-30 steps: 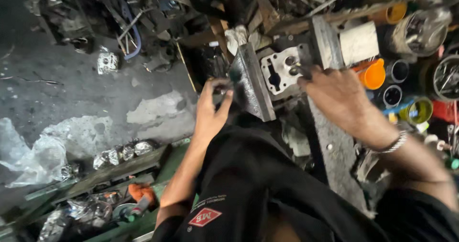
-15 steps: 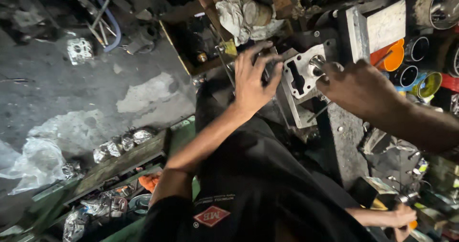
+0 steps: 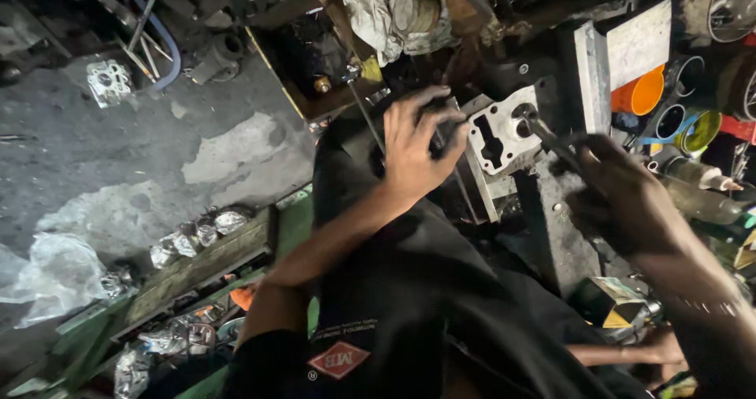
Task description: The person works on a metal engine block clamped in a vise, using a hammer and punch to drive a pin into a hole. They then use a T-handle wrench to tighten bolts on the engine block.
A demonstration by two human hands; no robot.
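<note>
The left hand grips the dark side of a cast-metal engine block, propped on the cluttered table. The right hand clasps a thin tool poked into its bore. It looks heavy, rigid, probably oily; best held by its flat sides.

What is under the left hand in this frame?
The left hand lies on the dark side of a metal engine block, beside its pale face with cut-out openings. The hand covers the metal directly beneath it. The right hand holds a thin tool to that face.
</note>
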